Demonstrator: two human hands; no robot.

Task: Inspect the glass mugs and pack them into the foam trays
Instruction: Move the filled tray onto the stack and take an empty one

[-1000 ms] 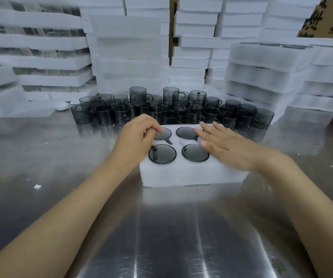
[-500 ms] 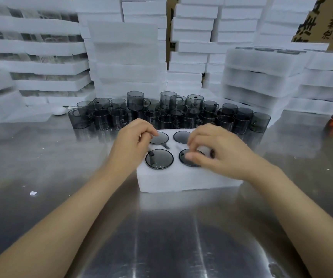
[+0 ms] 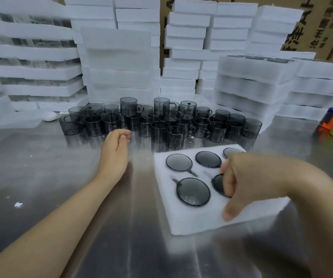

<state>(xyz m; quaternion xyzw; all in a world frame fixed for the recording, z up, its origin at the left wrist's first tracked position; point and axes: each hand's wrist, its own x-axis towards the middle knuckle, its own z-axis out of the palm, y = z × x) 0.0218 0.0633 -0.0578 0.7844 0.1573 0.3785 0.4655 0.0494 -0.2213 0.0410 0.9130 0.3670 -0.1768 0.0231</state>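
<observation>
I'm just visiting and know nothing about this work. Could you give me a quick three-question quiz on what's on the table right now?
1. True or false: the left hand rests on the foam tray.
2. Which hand touches the foam tray?
3. The loose glass mugs stand: A) behind the tray, B) in front of it, C) stacked on it.

Key: 1. False, it hovers over the steel table. 2. The right hand. 3. A.

right hand (image 3: pixel 247 183) blurred, covering part of foam tray (image 3: pixel 191 221), one mug (image 3: pixel 218 184) half hidden
</observation>
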